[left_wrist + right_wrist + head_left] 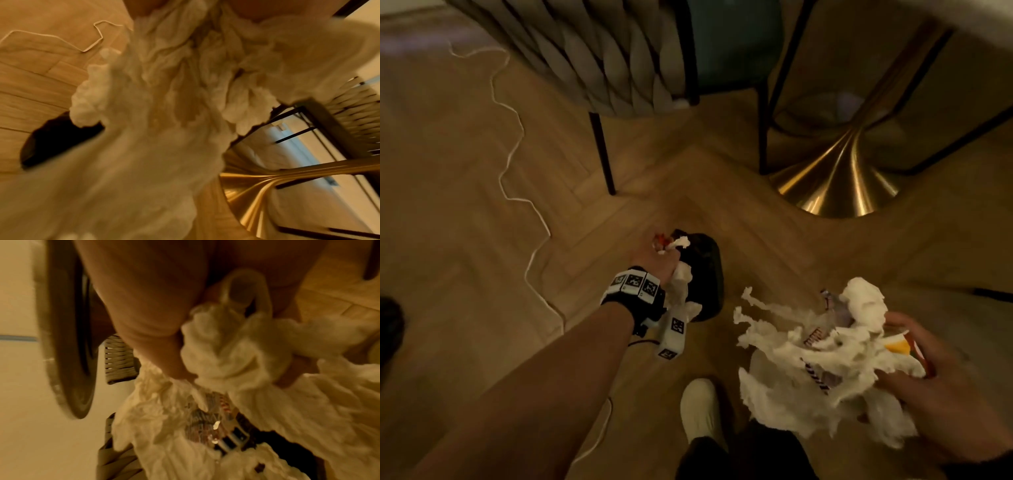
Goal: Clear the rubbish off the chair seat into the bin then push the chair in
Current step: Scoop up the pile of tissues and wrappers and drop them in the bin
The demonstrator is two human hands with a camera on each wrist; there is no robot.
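Hands grip tissue wads, L over bin.

A white cord snakes across the wooden floor. A brass table base stands nearby. A pale shoe rests below.

Floor: light wood planks laid in herringbone, warm dim lighting throughout. Brass trumpet-shaped table pedestal stands on it, flared foot glossy with streaked highlights. Pale tabletop edge directly above the pedestal. Thin black metal legs just beside the pedestal, a teal seat above them. Thin white cord snakes over the planks well left of the pedestal. Cream wall behind the pedestal in the left wrist view.
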